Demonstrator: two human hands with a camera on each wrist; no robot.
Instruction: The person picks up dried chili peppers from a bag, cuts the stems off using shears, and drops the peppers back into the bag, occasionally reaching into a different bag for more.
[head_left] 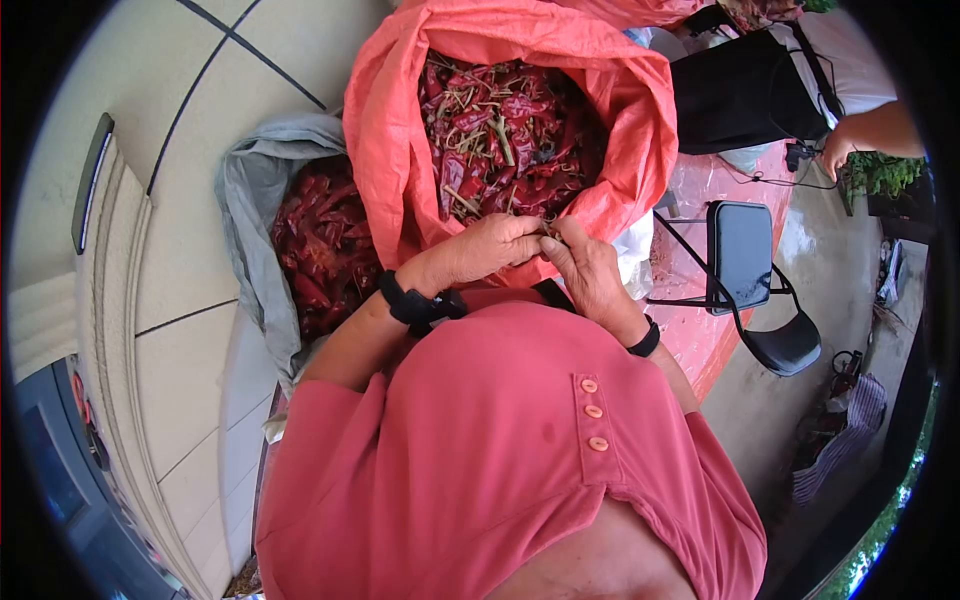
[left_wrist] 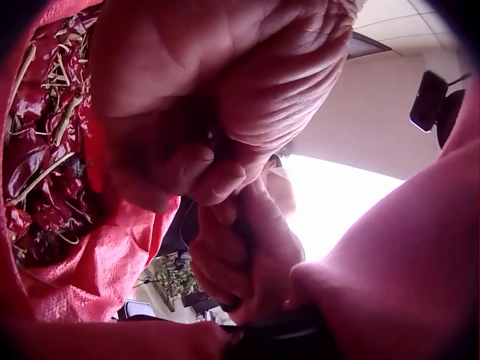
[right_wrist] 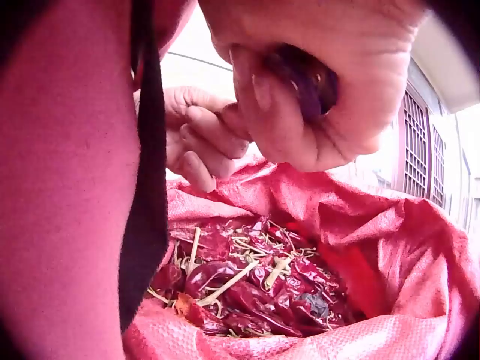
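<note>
Both hands meet over the near rim of a red woven sack filled with dried red chili peppers and loose stems. The left hand has its fingers curled and pinches at a small brownish chili stem between the fingertips of both hands. Its palm lies in shadow in the left wrist view. Seen from the right wrist, the right hand curls round a dark, glossy dried chili pepper in its palm. Its thumb and fingertips are right at the left hand's fingertips.
Left of the red sack stands a grey sack with more red chilies. A black folding chair is at the right, beside a pink sheet on the floor. Another person's hand shows at the upper right.
</note>
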